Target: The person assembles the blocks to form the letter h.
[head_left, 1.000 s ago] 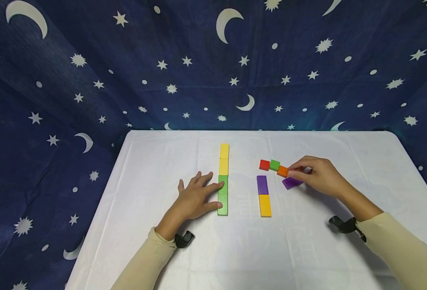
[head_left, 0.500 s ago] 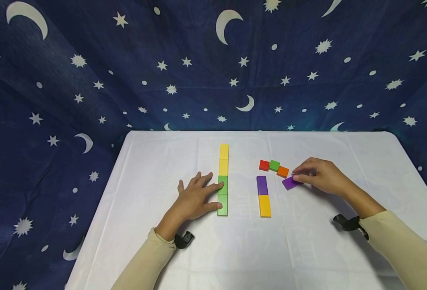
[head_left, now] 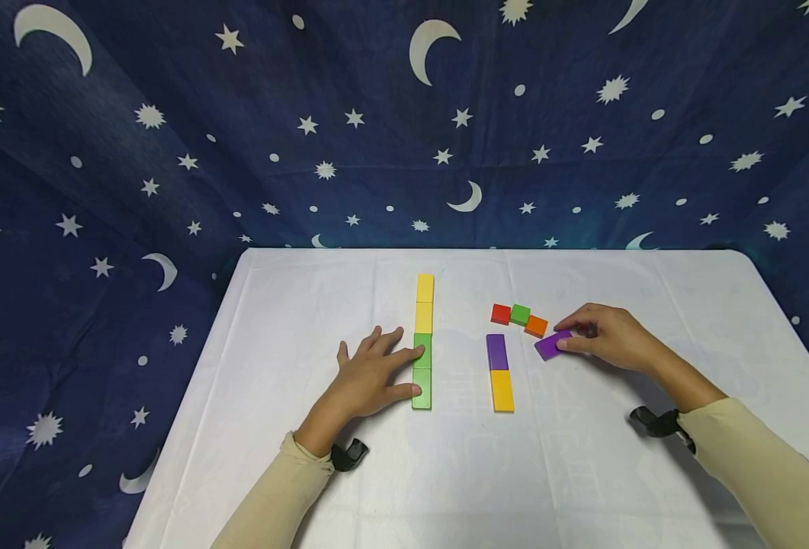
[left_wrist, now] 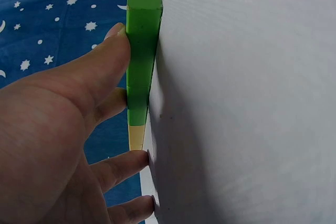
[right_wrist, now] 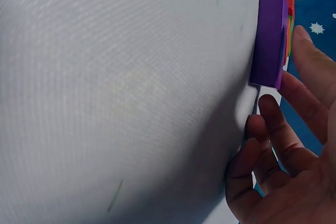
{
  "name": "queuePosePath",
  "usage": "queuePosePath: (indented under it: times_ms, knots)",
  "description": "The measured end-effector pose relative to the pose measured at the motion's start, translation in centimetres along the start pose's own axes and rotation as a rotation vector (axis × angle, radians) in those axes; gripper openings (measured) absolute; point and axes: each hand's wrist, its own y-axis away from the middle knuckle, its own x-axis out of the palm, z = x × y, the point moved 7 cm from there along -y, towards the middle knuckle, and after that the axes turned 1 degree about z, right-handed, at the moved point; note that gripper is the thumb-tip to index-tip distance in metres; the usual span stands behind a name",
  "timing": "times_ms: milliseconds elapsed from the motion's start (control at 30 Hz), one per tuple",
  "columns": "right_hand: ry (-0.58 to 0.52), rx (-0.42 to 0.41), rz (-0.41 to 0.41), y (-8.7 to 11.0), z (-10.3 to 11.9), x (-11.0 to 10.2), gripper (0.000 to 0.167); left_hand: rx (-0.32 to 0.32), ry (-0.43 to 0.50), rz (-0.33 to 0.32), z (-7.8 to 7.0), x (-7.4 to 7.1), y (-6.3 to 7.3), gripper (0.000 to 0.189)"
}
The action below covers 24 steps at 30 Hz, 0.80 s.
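My left hand (head_left: 366, 374) lies with spread fingers beside two green blocks (head_left: 421, 389), thumb and index fingertip touching their tops. In the left wrist view the thumb rests against the green block (left_wrist: 143, 51). Two yellow blocks (head_left: 425, 303) continue that straight column away from me. On the right, a flat purple block (head_left: 548, 347) lies tilted on the table, its right end between the thumb and index finger of my right hand (head_left: 610, 335). The right wrist view shows the purple block (right_wrist: 270, 38) beside thumb and index, the other fingers loosely curled.
Left of my right hand, red (head_left: 501, 314), green (head_left: 520, 314) and orange (head_left: 536, 326) blocks form a short uneven row. Nearer stand another purple block (head_left: 496, 351) and an orange-yellow block (head_left: 502, 391), end to end. A white cloth (head_left: 445, 480) covers the table; a starry curtain (head_left: 377, 137) hangs behind.
My right hand has left the orange block, drawn slightly right, and its thumb and index have come onto the purple block. The left hand stays where it was.
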Motion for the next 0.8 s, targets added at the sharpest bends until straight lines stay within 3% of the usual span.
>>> queuePosePath:
  times_ms: [333, 800]
  knots:
    - [-0.007, -0.019, -0.022, 0.19, -0.07, -0.15, 0.036, 0.002, 0.005, 0.002, 0.02, 0.02, 0.12, 0.065]
    - [-0.125, 0.013, 0.041, 0.41, -0.19, 0.12, 0.036, -0.001, 0.009, 0.003, -0.04, -0.07, 0.09, 0.065]
